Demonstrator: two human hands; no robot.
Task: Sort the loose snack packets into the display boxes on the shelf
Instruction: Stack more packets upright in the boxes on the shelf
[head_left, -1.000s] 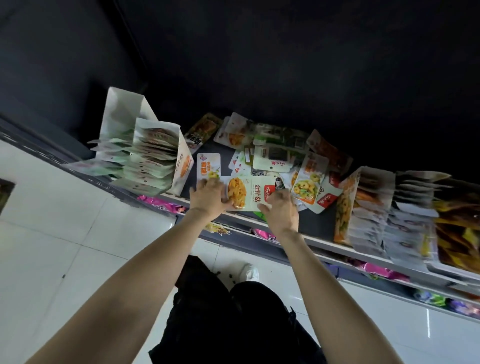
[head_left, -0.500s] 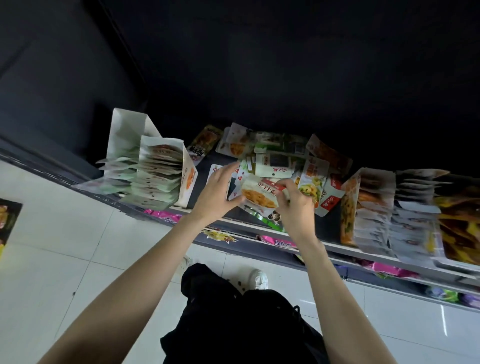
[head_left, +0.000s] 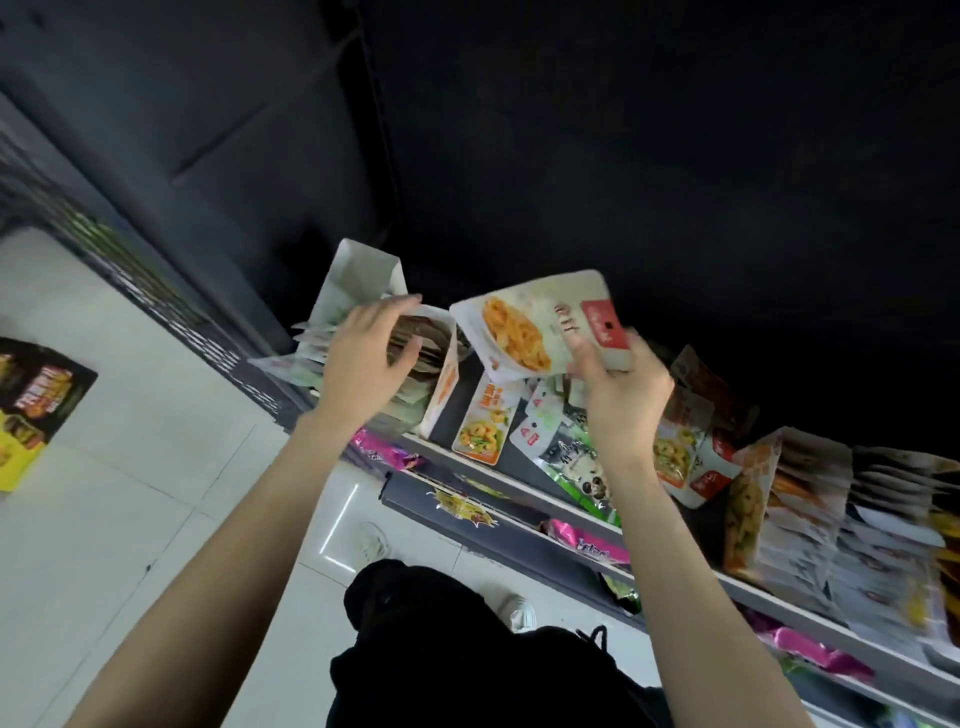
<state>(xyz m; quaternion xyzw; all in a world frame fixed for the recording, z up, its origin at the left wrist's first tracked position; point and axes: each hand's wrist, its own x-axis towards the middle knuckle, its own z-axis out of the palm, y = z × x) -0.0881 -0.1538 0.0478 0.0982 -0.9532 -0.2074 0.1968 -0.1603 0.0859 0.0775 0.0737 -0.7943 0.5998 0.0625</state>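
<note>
White foil packet (head_left: 540, 325), orange snack print, red label at its right end, is up in the air above the shelf (head_left: 571, 512), not in any box yet. Right hand (head_left: 621, 387) pinches it at the lower right edge, thumb over the front face; rest of the packet cantilevers up and left from that grip. Long axis runs roughly left-right, slightly tilted, free end pointing toward the left display box (head_left: 441, 379). That box sits just left of and below the packet's free corner, near but not touching as far as I can tell. Left hand (head_left: 371, 358) is at the box opening, fingers spread and relaxed, gripping nothing; fingertips lie over the stacked packets (head_left: 410, 343) inside, probably parting them to make a slot. So left hand is nearer the target, right hand carries. Judgement: next move is a short leftward-and-down translation, with the packet turned edge-on to match the stack before it slides in. Risk: a floppy free end catching the box wall. Loose pile (head_left: 566, 447) lies on the shelf under the right wrist, so plenty left to sort. Right display boxes (head_left: 800, 519) sit well apart, further along the shelf.
</note>
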